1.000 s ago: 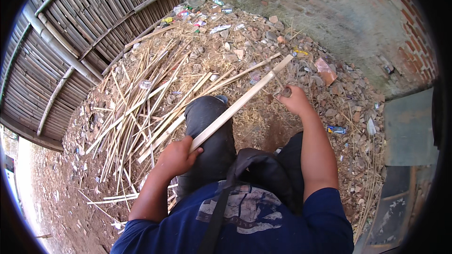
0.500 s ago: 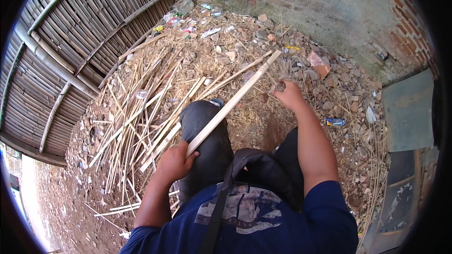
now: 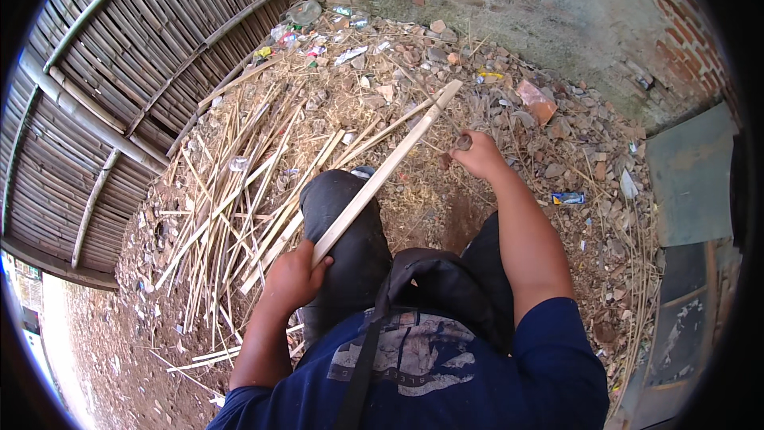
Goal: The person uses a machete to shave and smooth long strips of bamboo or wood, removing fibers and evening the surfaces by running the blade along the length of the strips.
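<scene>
My left hand (image 3: 293,277) is closed round the near end of a long, flat, pale bamboo strip (image 3: 383,178). From there the strip slopes up and away to the right, across my left knee (image 3: 338,207). To the right of its far half, my right hand (image 3: 482,158) is closed on a brown-handled tool (image 3: 463,142). The round end of the handle shows; a thin line runs from it toward the strip's far end, too narrow to make out clearly. Whether tool and strip touch, I cannot tell.
Many split bamboo strips (image 3: 231,199) lie in a loose pile on the left. Rubble and litter cover the ground before a brick wall (image 3: 493,0). A bamboo-slat wall (image 3: 119,72) stands left, a grey panel (image 3: 691,179) right. A blue packet (image 3: 567,198) lies near my right forearm.
My right hand has moved slightly left and up with the tool. The strip's far end has shifted a little left, and the strip has turned more edge-on. My left hand keeps its hold.
</scene>
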Action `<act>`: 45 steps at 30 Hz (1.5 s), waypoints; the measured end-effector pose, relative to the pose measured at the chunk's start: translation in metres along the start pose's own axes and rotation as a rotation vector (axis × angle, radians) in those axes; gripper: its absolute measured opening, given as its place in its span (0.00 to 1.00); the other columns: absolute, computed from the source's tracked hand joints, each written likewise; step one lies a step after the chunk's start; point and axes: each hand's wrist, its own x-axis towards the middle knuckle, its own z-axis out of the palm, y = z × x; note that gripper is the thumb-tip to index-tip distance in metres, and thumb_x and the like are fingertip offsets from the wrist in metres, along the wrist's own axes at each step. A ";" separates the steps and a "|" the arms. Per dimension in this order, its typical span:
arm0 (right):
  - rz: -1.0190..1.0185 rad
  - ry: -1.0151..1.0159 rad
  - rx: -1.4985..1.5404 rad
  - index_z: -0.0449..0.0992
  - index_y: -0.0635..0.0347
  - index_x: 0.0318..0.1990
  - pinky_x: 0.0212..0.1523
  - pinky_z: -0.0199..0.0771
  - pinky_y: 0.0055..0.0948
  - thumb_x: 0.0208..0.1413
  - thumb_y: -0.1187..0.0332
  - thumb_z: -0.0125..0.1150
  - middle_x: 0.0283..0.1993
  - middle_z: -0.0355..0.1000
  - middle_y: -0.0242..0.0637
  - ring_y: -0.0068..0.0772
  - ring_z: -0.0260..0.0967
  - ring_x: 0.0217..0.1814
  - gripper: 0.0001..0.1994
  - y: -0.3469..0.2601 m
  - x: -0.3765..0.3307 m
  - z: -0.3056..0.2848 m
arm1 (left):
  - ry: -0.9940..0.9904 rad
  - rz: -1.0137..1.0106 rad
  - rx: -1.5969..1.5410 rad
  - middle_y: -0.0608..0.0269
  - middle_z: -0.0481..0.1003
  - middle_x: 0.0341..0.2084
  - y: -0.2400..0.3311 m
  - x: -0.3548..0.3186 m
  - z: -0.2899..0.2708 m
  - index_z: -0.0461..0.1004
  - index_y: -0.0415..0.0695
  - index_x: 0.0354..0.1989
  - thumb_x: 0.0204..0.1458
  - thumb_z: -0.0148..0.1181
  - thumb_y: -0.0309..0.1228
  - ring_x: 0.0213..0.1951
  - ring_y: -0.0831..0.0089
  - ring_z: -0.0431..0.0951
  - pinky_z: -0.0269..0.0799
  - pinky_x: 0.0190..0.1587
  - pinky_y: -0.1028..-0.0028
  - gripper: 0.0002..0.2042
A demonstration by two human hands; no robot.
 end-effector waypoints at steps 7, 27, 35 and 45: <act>-0.487 -0.312 -0.364 0.81 0.59 0.38 0.38 0.76 0.45 0.51 0.61 0.69 0.29 0.77 0.47 0.49 0.77 0.35 0.12 -0.062 -0.037 -0.005 | -0.022 0.028 0.027 0.37 0.77 0.27 0.004 0.001 -0.002 0.67 0.38 0.36 0.60 0.61 0.43 0.35 0.36 0.78 0.71 0.39 0.46 0.18; -0.040 -0.219 -0.096 0.82 0.61 0.44 0.42 0.77 0.43 0.48 0.61 0.68 0.36 0.79 0.48 0.46 0.79 0.40 0.17 0.008 -0.010 -0.029 | -0.124 0.053 -0.094 0.35 0.76 0.26 0.001 0.016 -0.010 0.67 0.37 0.34 0.62 0.59 0.41 0.34 0.34 0.77 0.69 0.37 0.47 0.17; -0.378 -0.496 -0.367 0.82 0.60 0.45 0.45 0.78 0.43 0.49 0.61 0.67 0.38 0.80 0.46 0.46 0.79 0.42 0.17 -0.069 -0.044 -0.024 | -0.077 0.085 -0.053 0.37 0.74 0.23 0.000 0.012 -0.009 0.67 0.37 0.31 0.62 0.60 0.39 0.31 0.34 0.76 0.68 0.34 0.46 0.17; -0.036 -0.364 0.137 0.79 0.63 0.42 0.33 0.76 0.36 0.51 0.61 0.72 0.28 0.77 0.38 0.32 0.75 0.28 0.16 -0.007 -0.011 -0.018 | -0.072 0.096 -0.174 0.38 0.74 0.22 -0.007 0.014 -0.006 0.67 0.37 0.32 0.62 0.59 0.41 0.31 0.35 0.76 0.67 0.33 0.48 0.17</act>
